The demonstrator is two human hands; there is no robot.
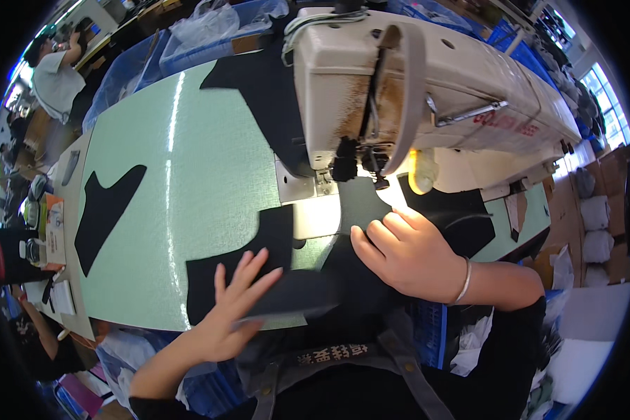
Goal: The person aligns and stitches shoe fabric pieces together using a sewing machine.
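My right hand [409,252], with a bracelet at the wrist, has its fingers bent and closed on a black fabric piece [357,269] just in front of the sewing machine's presser foot [325,183]. A dark grey piece [362,203] lies under the lamp beside those fingers. Over to the left, my left hand [234,308] is open, fingers spread over a black cut piece [273,234] on the table. A dark flap [297,292], smeared by motion, lies between its fingers and thumb; whether it is gripped cannot be told.
The white sewing machine [462,77] fills the upper right of the pale green table [210,175]. Another black cut piece [108,210] lies at left. Blue bins [210,45] line the far edge. A person [56,80] stands at upper left.
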